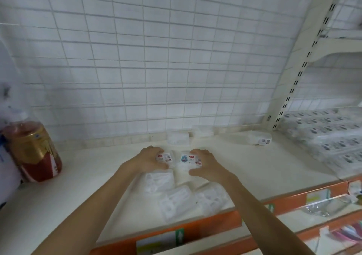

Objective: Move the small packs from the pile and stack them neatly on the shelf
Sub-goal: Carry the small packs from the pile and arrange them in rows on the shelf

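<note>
Two small white labelled packs side by side mid-shelf: left pack [166,157] with a red-and-white label, right pack [191,159] with a blue figure and a red tag. Both flat on the cream shelf [82,178], a narrow gap between them. Gripped one apiece: left hand [149,159] curled over the left pack, fingers [154,149] over its far edge and thumb along its near edge; right hand [205,164] curled over the right pack likewise, thumb low at its near side. Both forearms stretched forward from the bottom of the view, converging.

Just nearer, three clear-wrapped white packs [176,198] lying loose and askew, close to the orange shelf lip [195,229]. Beyond the hands, more clear packs [178,138] against the white wire grid back [156,68], and one with a barcode label [261,138] off to the right. Further right, past the slotted cream upright [305,63], rows of packs [329,135] laid out in tiers. Far left, a red and gold can [33,153] in clear wrap, tilted, well apart from the hands. Lower shelves blurred at bottom right.
</note>
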### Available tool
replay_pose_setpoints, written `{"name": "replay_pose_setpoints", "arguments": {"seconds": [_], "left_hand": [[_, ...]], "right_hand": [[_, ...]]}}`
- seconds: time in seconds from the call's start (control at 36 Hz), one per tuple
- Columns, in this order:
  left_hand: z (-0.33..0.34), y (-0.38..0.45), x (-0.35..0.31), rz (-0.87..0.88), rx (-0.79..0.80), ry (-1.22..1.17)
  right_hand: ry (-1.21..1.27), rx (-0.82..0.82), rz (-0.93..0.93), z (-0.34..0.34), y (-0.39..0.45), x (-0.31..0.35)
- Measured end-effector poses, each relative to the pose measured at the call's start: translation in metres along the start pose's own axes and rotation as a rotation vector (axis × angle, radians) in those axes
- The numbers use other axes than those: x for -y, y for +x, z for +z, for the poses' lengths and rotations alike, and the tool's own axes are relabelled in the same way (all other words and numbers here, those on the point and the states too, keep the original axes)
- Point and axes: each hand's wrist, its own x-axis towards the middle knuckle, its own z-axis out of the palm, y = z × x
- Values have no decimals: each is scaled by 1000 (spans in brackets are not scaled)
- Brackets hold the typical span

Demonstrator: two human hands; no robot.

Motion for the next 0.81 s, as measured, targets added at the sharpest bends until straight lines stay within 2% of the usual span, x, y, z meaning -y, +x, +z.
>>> {"name": "replay_pose_setpoints", "arguments": {"seconds": [0.14, 0.28, 0.36, 0.5, 0.61, 0.69, 0.81], "left_hand": [[-9, 8, -1, -3, 95, 65], [-2, 9, -9, 123, -48, 246], [4, 8, -26, 203, -124, 146], [17, 8, -101, 400, -149, -37], [40, 3, -176, 513, -128, -132], [69, 0, -228, 617, -131, -83], [126, -7, -291, 758, -113, 106]], "right_hand": [[-72, -123, 2, -10, -20, -8], [-80, -253, 53, -36, -62, -31], [-85, -350, 83, -53, -90, -46], [-57, -563, 145, -82, -145, -78], [-32, -672, 172, -104, -194, -111], [-53, -724, 202, -119, -231, -140], [-86, -774, 230, -141, -284, -179]]}}
